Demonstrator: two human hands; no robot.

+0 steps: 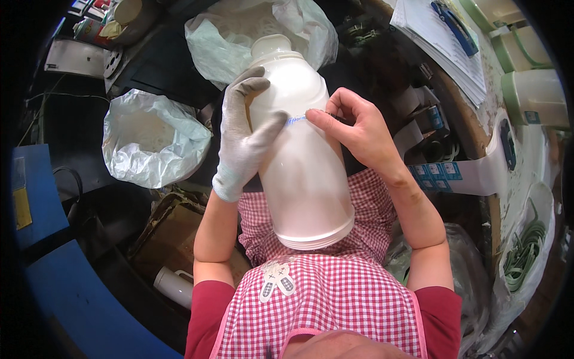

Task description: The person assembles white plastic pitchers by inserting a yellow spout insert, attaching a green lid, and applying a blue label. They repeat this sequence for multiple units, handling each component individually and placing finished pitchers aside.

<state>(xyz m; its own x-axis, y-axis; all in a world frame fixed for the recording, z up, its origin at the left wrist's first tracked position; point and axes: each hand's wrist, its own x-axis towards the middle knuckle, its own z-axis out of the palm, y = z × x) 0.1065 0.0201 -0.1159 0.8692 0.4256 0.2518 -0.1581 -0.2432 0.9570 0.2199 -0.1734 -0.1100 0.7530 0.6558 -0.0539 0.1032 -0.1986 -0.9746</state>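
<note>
The white bottle (pixel 305 173) is above the person's lap, between the two hands. The gloved left hand (pixel 242 137) is wrapped around its left side near the shoulder, fingers curled at the far edge and thumb laid across the front, so most of the body sticks out below the grip, toward the person. The bare right hand (pixel 365 131) is at the upper right side, thumb tip at the right end of a blue mark (pixel 295 121) on the front; its thumb and forefinger are close together, but whether they pinch anything cannot be told. The neck (pixel 272 45) points away from the person and slightly left, the wide base (pixel 317 235) toward the checked apron (pixel 341 287), and the long axis runs between them, leaning slightly left at the far end
</note>
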